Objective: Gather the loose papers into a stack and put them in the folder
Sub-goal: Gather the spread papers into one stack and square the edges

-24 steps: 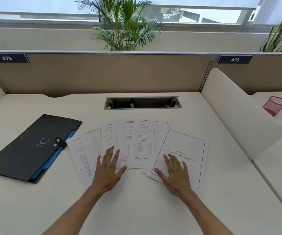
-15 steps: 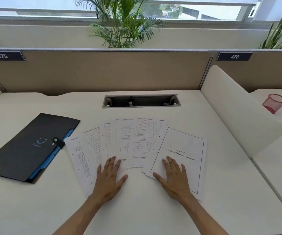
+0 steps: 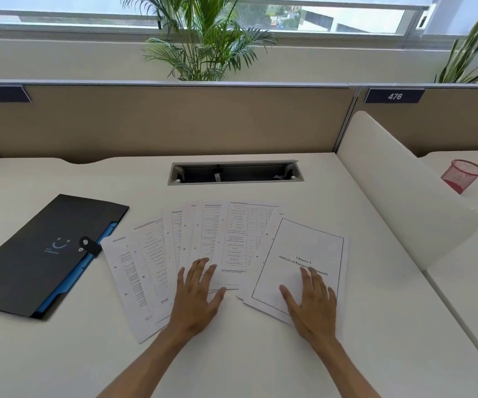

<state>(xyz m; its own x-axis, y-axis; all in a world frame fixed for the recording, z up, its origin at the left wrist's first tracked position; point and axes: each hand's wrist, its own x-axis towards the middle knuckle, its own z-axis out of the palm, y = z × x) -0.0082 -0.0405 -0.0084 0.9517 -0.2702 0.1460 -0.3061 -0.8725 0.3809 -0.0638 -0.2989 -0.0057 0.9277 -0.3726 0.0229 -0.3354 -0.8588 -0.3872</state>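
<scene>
Left hand point(image 3: 196, 294) and right hand point(image 3: 312, 303) lie flat, fingers spread, on fanned papers point(image 3: 232, 239). Sliding them together could crumple overlapping sheets. The folder point(image 3: 39, 254) lies left, closed.

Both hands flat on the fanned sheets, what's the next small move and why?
Probably slide the right hand left, dragging the white bordered title page onto the fanned white printed sheets under the left hand. The pages are spread apart, not stacked, and the black snap-strap folder lies closed.
</scene>
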